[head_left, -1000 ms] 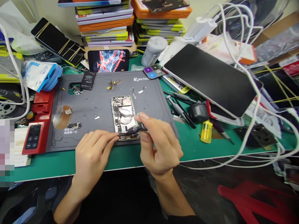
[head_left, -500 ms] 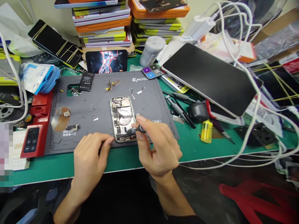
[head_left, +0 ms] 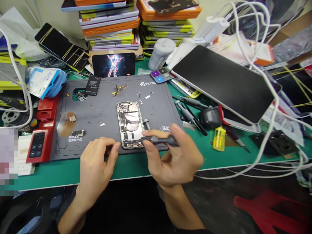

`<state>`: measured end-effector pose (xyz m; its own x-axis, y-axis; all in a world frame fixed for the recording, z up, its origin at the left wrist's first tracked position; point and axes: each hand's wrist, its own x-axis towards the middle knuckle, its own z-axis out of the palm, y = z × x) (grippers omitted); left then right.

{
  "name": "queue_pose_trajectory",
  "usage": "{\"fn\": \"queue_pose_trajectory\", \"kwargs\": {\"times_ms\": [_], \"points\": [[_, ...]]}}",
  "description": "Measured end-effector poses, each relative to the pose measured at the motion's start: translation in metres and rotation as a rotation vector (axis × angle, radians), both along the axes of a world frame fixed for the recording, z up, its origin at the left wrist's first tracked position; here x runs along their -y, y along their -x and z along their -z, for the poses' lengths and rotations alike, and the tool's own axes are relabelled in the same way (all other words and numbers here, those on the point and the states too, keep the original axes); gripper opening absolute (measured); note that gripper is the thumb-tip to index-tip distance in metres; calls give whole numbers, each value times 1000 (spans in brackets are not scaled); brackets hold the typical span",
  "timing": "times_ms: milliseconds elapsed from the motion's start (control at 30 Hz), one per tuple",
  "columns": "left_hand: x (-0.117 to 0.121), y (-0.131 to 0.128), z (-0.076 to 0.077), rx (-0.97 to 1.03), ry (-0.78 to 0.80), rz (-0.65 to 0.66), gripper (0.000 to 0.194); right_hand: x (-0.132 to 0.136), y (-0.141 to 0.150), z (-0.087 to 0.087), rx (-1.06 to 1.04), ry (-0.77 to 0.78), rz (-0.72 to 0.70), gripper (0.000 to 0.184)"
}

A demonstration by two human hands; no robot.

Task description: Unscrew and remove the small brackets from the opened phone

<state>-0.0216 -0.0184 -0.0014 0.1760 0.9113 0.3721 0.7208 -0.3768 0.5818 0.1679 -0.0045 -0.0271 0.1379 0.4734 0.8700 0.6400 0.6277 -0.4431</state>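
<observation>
Phone (head_left: 134,135), opened so that its inner parts showed, lay on a grey mat (head_left: 102,109) close to the mat's near edge, between the two hands, its length running away from the person. The right hand (head_left: 174,156) grasped a dark screwdriver (head_left: 159,140) between thumb and fingers; the tool lay nearly level, its thin end by the phone's lower right edge. Whether the end touched the phone could not be told. The left hand (head_left: 97,159) was loosely curled just beside the phone's lower left corner, thumb outward; its fingertips were partly hidden, so whether it held anything small could not be told.

Near the mat's far left corner lay a black battery (head_left: 93,86), beside a cutout filled with small parts. Closer in, a metal part (head_left: 79,133) rested near a round brown patch (head_left: 64,127). A red device (head_left: 39,146) stood along the mat's left side on the green worktop (head_left: 60,172). Beyond the mat, a second phone (head_left: 104,66) showed a bright picture, and well to the right a large tablet (head_left: 224,81) lay tilted.
</observation>
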Motion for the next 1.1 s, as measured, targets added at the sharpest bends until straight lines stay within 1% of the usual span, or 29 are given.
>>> {"fn": "queue_pose_trajectory", "kwargs": {"times_ms": [67, 100, 200, 267, 367, 433, 633, 800, 900, 1100], "points": [[-1, 0, -1, 22, -5, 18, 14, 4, 1, 0, -90, -54, 19, 72], [-1, 0, -1, 37, -5, 34, 12, 7, 1, 0, -141, -49, 12, 73], [-1, 0, -3, 73, -2, 82, 6, 11, 4, 1, -266, 16, -104, 75], [0, 0, -5, 75, -11, 85, 5, 12, 6, 0, -292, 49, -159, 74], [1, 0, -5, 82, -44, 56, 9, 12, 7, -1, -281, 82, -179, 70], [1, 0, -5, 86, -61, 44, 11, 12, 7, -3, -251, 74, -179, 70], [0, 1, -3, 78, -91, 60, 14, 11, 7, -8, -144, 12, -88, 62], [0, 1, -4, 71, -95, 86, 15, 12, 8, -11, -95, 9, -72, 60], [0, 2, -3, 71, -84, 101, 16, 13, 8, -11, -100, 40, -78, 59], [1, 3, -2, 61, -82, 125, 16, 12, 9, -12, -118, 39, -162, 60]]}}
